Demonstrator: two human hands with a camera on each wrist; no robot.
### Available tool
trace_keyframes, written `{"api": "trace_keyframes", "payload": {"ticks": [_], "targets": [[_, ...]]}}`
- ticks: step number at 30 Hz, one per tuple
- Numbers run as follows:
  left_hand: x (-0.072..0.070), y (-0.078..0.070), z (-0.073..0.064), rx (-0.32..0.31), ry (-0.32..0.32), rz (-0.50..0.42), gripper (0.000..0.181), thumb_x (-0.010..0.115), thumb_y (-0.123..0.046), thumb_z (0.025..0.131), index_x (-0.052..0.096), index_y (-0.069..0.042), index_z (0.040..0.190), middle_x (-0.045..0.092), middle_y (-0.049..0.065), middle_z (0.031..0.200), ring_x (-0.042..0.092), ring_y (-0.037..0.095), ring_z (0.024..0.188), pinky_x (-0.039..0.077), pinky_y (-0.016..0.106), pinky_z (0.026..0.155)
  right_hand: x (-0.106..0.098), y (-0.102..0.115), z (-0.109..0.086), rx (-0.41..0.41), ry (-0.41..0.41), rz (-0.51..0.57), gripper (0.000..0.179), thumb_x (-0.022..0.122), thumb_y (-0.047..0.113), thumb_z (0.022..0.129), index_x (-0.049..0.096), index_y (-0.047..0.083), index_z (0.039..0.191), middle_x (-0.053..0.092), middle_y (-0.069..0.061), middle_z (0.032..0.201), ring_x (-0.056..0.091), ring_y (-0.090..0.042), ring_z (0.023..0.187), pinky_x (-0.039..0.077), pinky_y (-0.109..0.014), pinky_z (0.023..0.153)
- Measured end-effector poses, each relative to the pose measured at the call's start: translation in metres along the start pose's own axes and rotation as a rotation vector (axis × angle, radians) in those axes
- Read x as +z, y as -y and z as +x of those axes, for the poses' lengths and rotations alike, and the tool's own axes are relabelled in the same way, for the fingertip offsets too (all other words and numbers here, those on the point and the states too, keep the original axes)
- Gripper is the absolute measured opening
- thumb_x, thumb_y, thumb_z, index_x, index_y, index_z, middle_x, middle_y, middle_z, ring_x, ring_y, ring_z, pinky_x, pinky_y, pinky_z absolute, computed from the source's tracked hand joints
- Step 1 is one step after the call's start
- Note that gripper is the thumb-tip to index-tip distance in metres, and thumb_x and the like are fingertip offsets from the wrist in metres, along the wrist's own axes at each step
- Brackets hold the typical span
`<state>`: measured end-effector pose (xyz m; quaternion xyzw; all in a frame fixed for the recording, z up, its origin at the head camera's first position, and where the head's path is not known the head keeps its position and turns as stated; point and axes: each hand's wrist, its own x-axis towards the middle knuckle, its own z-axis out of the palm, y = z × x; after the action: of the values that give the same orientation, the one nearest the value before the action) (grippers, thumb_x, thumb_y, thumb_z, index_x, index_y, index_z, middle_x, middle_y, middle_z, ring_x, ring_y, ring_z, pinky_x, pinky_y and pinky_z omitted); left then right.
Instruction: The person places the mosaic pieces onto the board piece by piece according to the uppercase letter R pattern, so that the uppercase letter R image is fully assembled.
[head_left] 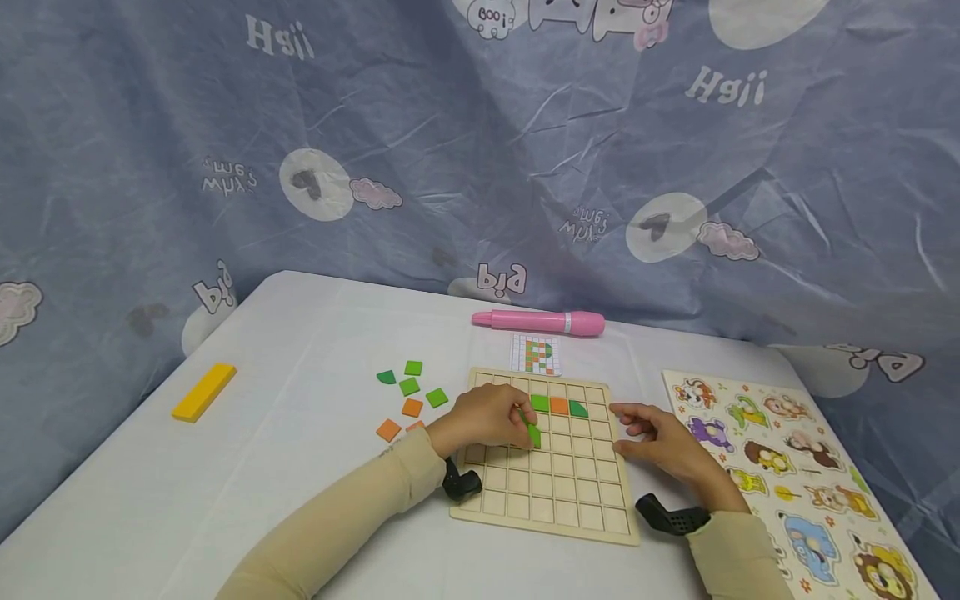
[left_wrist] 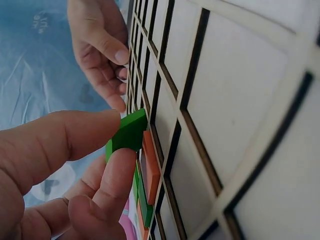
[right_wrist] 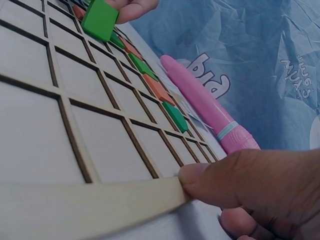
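Observation:
A wooden grid board (head_left: pixel 555 508) lies on the table between both hands. Over its left part my left hand (head_left: pixel 491 415) pinches a green square tile (left_wrist: pixel 131 131) between thumb and fingers, tilted close above the grid. Along an upper row sit a green tile (head_left: pixel 539 403), an orange tile (head_left: pixel 558 405) and a dark green quarter-round tile (head_left: pixel 578 408). Another orange tile (left_wrist: pixel 150 167) shows just beyond the held one in the left wrist view. My right hand (head_left: pixel 660 442) is at the board's right side, its thumb (right_wrist: pixel 205 182) touching the edge, the other fingers loosely bent.
Loose green tiles (head_left: pixel 413 367) and orange tiles (head_left: pixel 387 430) lie left of the board. Behind it are a small pattern card (head_left: pixel 536 355) and a pink pen-shaped object (head_left: pixel 532 322). An animal puzzle board (head_left: pixel 780 458) lies right, a yellow block (head_left: pixel 204 392) far left.

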<state>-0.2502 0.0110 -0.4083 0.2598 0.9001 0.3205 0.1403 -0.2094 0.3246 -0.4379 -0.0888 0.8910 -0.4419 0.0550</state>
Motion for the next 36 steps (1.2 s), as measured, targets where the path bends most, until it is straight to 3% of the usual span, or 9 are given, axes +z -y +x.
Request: {"api": "trace_keyframes", "payload": {"ticks": [24,36], "targets": [[0.007,-0.009,0.006,-0.032,0.019,0.055,0.022,0.094,-0.015,0.082,0.077,-0.021,0.093,0.064,-0.015,0.074,0.056,0.005,0.071,0.046,0.029,0.066,0.000,0.005,-0.003,0.002,0.006,0.035,0.060,0.083,0.001,0.090,0.058,-0.014,0.143,0.062,-0.018,0.121,0.051,-0.016,0.097,0.046,-0.026,0.078],[0.000,0.004,-0.002,0.004,0.009,0.040,0.018,0.090,-0.019,0.086,0.077,-0.023,0.099,0.067,-0.017,0.077,0.059,0.003,0.074,0.046,0.028,0.067,0.000,0.006,-0.003,0.005,0.000,0.021,0.060,0.083,0.001,0.089,0.059,-0.014,0.142,0.062,-0.018,0.119,0.052,-0.017,0.097,0.046,-0.025,0.078]]}}
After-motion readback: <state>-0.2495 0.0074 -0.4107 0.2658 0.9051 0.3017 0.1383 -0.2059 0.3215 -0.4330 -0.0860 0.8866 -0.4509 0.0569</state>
